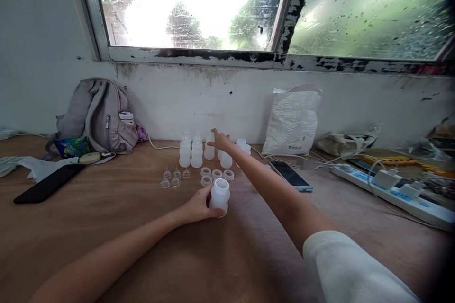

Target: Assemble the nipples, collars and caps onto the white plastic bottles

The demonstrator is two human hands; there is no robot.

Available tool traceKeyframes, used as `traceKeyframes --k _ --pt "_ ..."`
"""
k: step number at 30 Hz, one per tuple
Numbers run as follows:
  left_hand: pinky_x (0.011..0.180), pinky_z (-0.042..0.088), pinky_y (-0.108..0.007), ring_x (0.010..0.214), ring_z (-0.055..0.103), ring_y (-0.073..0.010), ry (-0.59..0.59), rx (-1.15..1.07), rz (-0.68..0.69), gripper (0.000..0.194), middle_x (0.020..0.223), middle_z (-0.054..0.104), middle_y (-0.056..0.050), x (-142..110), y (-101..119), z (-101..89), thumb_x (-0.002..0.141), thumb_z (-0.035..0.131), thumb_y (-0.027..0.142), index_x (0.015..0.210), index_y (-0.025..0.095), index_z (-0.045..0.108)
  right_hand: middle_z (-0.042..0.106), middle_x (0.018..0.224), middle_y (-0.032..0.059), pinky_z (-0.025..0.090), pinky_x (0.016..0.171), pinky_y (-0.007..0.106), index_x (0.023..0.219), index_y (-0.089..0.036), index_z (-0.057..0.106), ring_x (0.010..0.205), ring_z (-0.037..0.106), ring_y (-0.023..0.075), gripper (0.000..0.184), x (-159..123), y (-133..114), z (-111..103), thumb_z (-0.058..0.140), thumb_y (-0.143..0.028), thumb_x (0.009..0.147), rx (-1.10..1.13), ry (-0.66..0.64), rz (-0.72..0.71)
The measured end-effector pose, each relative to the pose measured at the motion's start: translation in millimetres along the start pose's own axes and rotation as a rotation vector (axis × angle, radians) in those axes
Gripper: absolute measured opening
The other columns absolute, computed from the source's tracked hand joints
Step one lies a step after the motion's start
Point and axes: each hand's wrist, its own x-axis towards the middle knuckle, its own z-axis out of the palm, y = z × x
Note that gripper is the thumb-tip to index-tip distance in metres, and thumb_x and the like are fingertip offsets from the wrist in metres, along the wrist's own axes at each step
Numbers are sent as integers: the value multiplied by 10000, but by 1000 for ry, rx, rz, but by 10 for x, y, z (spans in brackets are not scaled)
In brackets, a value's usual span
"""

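Observation:
My left hand (199,206) is closed around the side of a white baby bottle (220,194), upright and without a top, near the middle of the table. Stretched forward, my right hand (221,142) has its thumb and fingers around the upper part of another baby bottle (209,151) in the back group. Left of that bottle stand several bottles (185,154) with clear teats on top. More white bottles (226,160) are partly hidden by my right forearm. Several clear teats (175,181) and white collar rings (216,174) lie in front of the bottles.
A grey backpack (101,118) leans on the wall at left, near a black flat case (50,183). To the right are a white plastic bag (293,120), a phone (290,175) and a power strip (398,194) with cables. The wooden table (142,246) meets the wall below a window.

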Motion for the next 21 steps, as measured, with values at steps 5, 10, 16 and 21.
traceKeyframes --k 5,10,16,21 --pt "818 418 -340 943 530 -220 14 -2 -1 583 1065 562 -76 -1 -7 -8 601 687 244 1125 169 443 529 1107 166 281 835 468 1211 -178 266 1049 466 304 596 9 17 -11 484 -482 747 51 -13 24" --pt "813 415 -340 954 523 -227 -6 25 -11 633 1072 554 -76 -12 32 -17 587 695 265 1156 185 428 561 1045 170 267 837 515 1193 -164 305 1018 480 320 639 -6 -9 -77 543 -490 698 95 -19 41" --pt "731 431 -294 872 538 -205 38 96 16 609 1000 578 -61 -28 50 -22 573 702 277 1122 176 460 550 1077 151 301 853 463 1184 -162 358 1064 442 299 500 -240 -117 -409 489 -409 769 183 80 -51" --pt "630 419 -270 751 529 -182 271 248 43 503 882 596 -53 46 91 -139 607 666 364 1041 157 519 624 795 27 432 653 242 921 -208 549 708 585 142 298 -944 -258 -683 354 -420 846 363 -22 -340"
